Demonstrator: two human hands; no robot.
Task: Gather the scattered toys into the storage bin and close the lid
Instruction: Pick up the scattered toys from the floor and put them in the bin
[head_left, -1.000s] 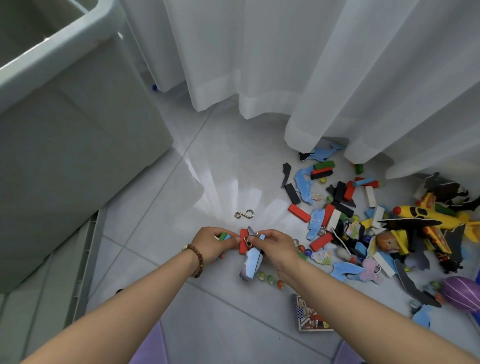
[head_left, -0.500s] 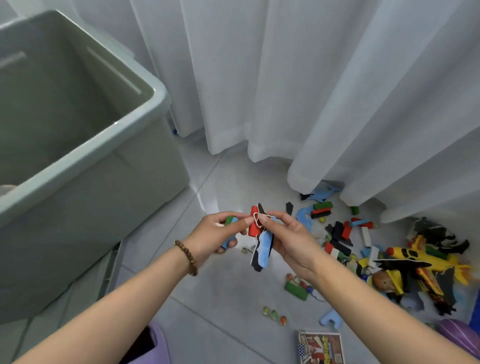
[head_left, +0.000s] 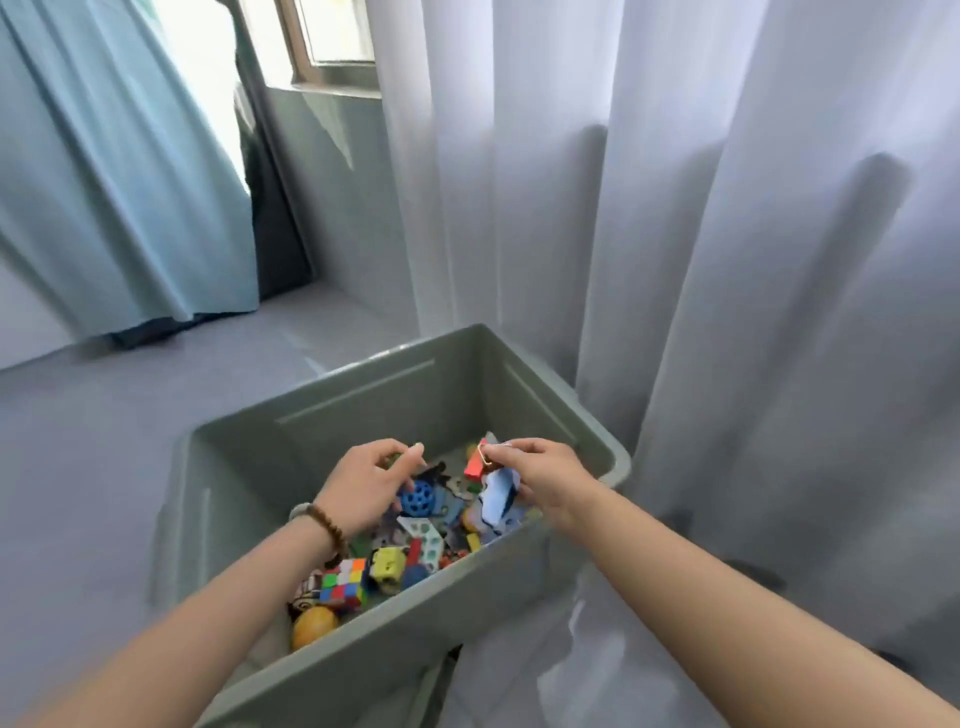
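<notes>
A blue curtain (head_left: 119, 182) hung well left of the bin (head_left: 363, 395) and behind it. The bin stood open on the floor (head_left: 78, 441). Over the bin's left half hovered the left hand (head_left: 363, 488), fingers curled in; whether they held anything I couldn't tell. Inside the bin lay an orange ball (head_left: 313, 626), a puzzle cube (head_left: 343, 582) and a blue wheel (head_left: 418, 498) among mixed toys. Over the bin's right half, the right hand (head_left: 545, 478) pinched a red block (head_left: 475, 462) and a blue cutout (head_left: 498, 499) in its fingers. A white curtain (head_left: 727, 260) hung just behind and right of the bin.
</notes>
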